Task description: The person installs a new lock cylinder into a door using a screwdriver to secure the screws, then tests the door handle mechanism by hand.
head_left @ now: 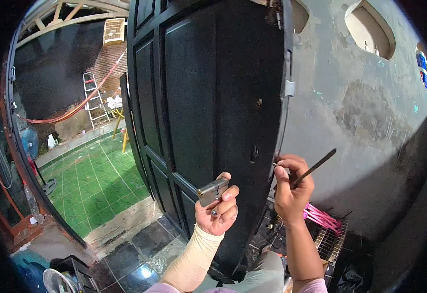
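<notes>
My left hand [223, 207] is closed around a metal lock cylinder [212, 192], held up in front of the door. A small round metal end [214, 213], perhaps a screw, shows between its lower fingers. My right hand [292, 190] is closed on a thin dark rod-like tool [321, 165] that slants up to the right. Its thumb and fingertip are pinched close to the edge of the black panelled door [189, 97]; a tiny metal piece may be there, too small to make out. The door face has a cylinder-shaped hole [254, 154] and a smaller round hole [259, 101] above it.
A metal plate [290, 88] juts from the door edge. A patchy grey wall [316, 117] rises at right, with pink items [323, 219] on a wire rack below. Beyond the doorway are a green tiled floor [96, 180], a ladder [95, 100] and a hammock [76, 108].
</notes>
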Action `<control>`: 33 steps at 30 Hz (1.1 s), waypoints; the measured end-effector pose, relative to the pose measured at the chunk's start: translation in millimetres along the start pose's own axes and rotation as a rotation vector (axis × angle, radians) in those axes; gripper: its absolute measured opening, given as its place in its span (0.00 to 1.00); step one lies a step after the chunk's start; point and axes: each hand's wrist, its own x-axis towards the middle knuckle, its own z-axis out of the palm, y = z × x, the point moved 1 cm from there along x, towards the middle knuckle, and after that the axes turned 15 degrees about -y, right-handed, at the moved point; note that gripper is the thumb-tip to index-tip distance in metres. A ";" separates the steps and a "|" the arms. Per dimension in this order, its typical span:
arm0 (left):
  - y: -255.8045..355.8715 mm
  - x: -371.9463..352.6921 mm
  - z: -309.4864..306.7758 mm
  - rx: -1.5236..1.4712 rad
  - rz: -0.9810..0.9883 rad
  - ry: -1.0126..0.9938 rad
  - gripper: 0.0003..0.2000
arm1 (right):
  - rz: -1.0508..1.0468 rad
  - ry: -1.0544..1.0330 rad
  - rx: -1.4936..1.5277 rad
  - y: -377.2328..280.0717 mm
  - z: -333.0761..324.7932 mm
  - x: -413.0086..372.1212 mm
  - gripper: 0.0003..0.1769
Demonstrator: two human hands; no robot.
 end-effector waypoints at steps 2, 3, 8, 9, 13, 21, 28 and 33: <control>-4.9 -0.2 4.1 0.024 0.002 0.007 0.26 | -0.054 0.020 -0.073 -5.7 -3.5 6.2 0.04; -7.2 1.4 8.1 0.030 0.004 0.010 0.25 | -0.049 0.018 -0.076 -8.4 -4.4 7.2 0.04; -14.0 3.1 16.4 0.071 0.005 -0.003 0.24 | -0.109 0.034 -0.088 -6.4 -11.5 5.2 0.04; -15.1 3.2 17.5 0.073 0.005 -0.004 0.24 | -0.069 0.043 -0.025 -3.6 -12.7 2.9 0.03; -21.1 4.2 16.9 0.084 0.009 0.002 0.24 | -0.034 0.027 0.034 4.1 -16.2 5.9 0.02; -37.0 11.7 28.3 0.147 0.076 0.029 0.20 | -0.054 0.035 0.100 5.6 -23.5 -2.5 0.02; -31.4 -2.4 34.2 0.537 0.044 0.270 0.25 | 0.243 -0.012 0.802 -0.3 -36.1 -29.3 0.05; -27.1 -9.1 32.9 0.812 0.013 0.276 0.29 | 0.354 -0.077 0.872 0.4 -30.8 -53.2 0.06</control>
